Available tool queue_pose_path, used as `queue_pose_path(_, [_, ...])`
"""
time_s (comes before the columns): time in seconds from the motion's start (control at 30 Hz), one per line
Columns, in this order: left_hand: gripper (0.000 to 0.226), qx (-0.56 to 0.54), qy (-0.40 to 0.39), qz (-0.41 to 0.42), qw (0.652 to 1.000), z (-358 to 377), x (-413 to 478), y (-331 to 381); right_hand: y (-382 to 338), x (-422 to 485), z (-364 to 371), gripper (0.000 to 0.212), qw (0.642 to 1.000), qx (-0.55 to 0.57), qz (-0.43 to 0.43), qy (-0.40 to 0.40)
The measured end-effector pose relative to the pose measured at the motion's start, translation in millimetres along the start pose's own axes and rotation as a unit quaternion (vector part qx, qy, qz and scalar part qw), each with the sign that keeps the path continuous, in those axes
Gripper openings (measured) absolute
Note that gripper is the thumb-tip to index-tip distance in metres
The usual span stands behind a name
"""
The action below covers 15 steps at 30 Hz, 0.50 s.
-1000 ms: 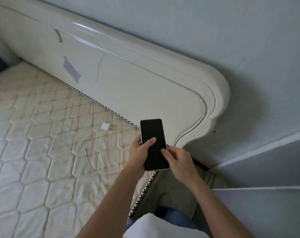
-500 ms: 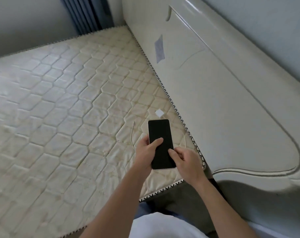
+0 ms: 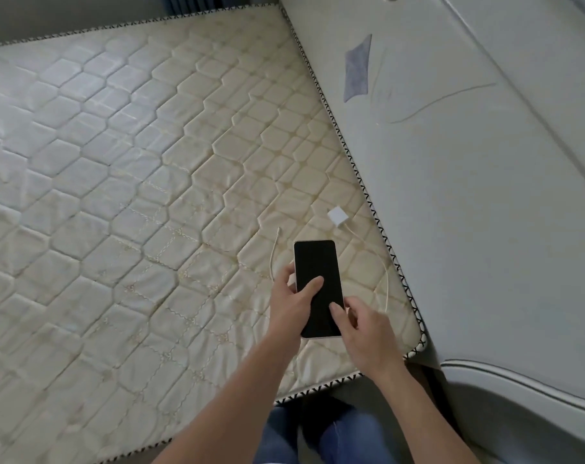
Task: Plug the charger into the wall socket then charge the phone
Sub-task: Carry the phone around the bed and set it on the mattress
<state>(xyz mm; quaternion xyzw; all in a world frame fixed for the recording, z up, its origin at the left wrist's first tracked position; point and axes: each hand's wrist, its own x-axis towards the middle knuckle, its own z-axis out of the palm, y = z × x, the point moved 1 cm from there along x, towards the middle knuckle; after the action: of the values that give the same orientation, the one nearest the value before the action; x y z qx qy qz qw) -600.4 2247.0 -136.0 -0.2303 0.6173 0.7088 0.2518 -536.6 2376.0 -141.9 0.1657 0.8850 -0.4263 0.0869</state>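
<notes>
Your left hand (image 3: 293,304) grips the phone (image 3: 318,288); your right hand (image 3: 364,329) pinches its edge. Charger (image 3: 337,216) lies ahead on the mattress (image 3: 117,195), nearer your right.

Dark-screened phone (image 3: 318,286) held above mattress; white charger (image 3: 337,217) and cable (image 3: 383,272) lie beyond.

Charger (image 3: 337,217) and cable (image 3: 386,283) on mattress (image 3: 123,182)

phone (image 3: 319,286) over mattress (image 3: 123,182) corner | charger (image 3: 336,217) behind it, apparently near headboard (image 3: 468,202)
</notes>
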Motion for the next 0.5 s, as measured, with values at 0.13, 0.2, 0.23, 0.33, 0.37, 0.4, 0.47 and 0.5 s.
queue_pose_path(0.13, [0.028,0.016,0.027,-0.028,0.999,-3,53,-31,35,28,31,0.028,0.998,-0.057,0.003,-0.014])
queue_pose_path(0.2, [0.030,0.028,0.048,-0.042,0.998,-5,86,-53,58,48,49,0.039,0.996,-0.088,-0.003,-0.018])
queue_pose_path(0.23, [0.032,0.036,0.060,-0.052,0.996,-6,103,-66,70,58,59,0.044,0.995,-0.096,0.000,-0.026])
queue_pose_path(0.33, [0.035,0.047,0.092,-0.078,0.992,-8,158,-106,120,92,84,0.044,0.991,-0.120,0.002,-0.057])
queue_pose_path(0.37, [0.034,0.049,0.101,-0.082,0.990,-7,175,-118,137,102,90,0.044,0.989,-0.134,-0.002,-0.062])
queue_pose_path(0.4, [0.033,0.048,0.106,-0.086,0.989,-7,192,-130,155,112,95,0.045,0.987,-0.148,-0.002,-0.065])
queue_pose_path(0.47, [0.034,0.049,0.109,-0.093,0.988,-5,220,-149,189,128,104,0.050,0.981,-0.181,0.001,-0.074])
queue_pose_path(0.5, [0.035,0.054,0.110,-0.093,0.988,-4,234,-158,204,135,108,0.054,0.977,-0.197,-0.001,-0.078])
